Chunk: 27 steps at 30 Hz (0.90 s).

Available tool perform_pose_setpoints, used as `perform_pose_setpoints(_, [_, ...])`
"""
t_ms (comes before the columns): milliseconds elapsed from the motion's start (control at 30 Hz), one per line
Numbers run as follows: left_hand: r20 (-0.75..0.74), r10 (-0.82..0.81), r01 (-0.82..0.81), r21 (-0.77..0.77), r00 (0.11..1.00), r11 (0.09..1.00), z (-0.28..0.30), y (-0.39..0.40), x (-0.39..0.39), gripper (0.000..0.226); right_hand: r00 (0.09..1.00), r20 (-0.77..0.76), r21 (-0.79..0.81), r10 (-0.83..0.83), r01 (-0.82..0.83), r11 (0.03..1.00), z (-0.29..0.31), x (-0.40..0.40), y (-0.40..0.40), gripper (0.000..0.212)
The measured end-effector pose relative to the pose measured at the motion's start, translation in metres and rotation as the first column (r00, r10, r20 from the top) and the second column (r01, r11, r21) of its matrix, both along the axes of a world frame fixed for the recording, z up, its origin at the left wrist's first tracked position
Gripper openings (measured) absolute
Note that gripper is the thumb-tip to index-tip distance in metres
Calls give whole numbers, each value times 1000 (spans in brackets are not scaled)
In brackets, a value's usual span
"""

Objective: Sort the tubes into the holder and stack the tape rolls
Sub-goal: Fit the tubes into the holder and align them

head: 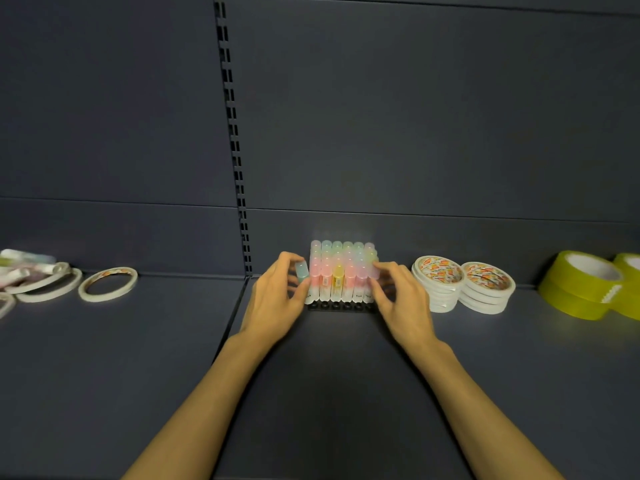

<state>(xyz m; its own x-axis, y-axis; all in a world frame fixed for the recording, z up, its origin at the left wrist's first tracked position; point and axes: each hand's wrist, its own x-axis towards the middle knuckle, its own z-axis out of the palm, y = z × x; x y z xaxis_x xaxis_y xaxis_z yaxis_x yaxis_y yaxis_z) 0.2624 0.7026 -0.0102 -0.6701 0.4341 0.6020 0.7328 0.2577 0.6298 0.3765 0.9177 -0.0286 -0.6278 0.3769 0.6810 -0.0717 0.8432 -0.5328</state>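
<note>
Several pastel-capped tubes stand upright in rows in a black holder at the back of the shelf. My left hand grips a blue-capped tube at the holder's left side. My right hand touches the rightmost tube with its fingertips. Two stacks of white patterned tape rolls stand just right of the holder. Loose thin tape rolls lie far left.
Yellow-green tape rolls are stacked at the far right. More tubes and thin rolls lie jumbled at the far left edge. A slotted upright divides the dark back panel. The shelf front is dark grey.
</note>
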Motion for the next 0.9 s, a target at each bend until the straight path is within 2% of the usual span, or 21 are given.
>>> perform_pose_setpoints(300, [-66,-72,69,-52,995,996,-9,2,0,26,998,42,3,-47,47,999,-1,6,-6,33])
perform_pose_setpoints(600, [-176,-24,9,-82,984,997,-9,4,4,23,995,81,10,-59,58,998,1,7,-8,42])
perform_pose_setpoints(733, [-203,75,-98,-106,976,990,-7,4,6,43,995,87,0,-54,54,999,0,7,-7,43])
perform_pose_setpoints(900, [-190,112,-143,-160,975,977,-10,0,8,64,995,91,-11,-44,45,999,0,8,-9,45])
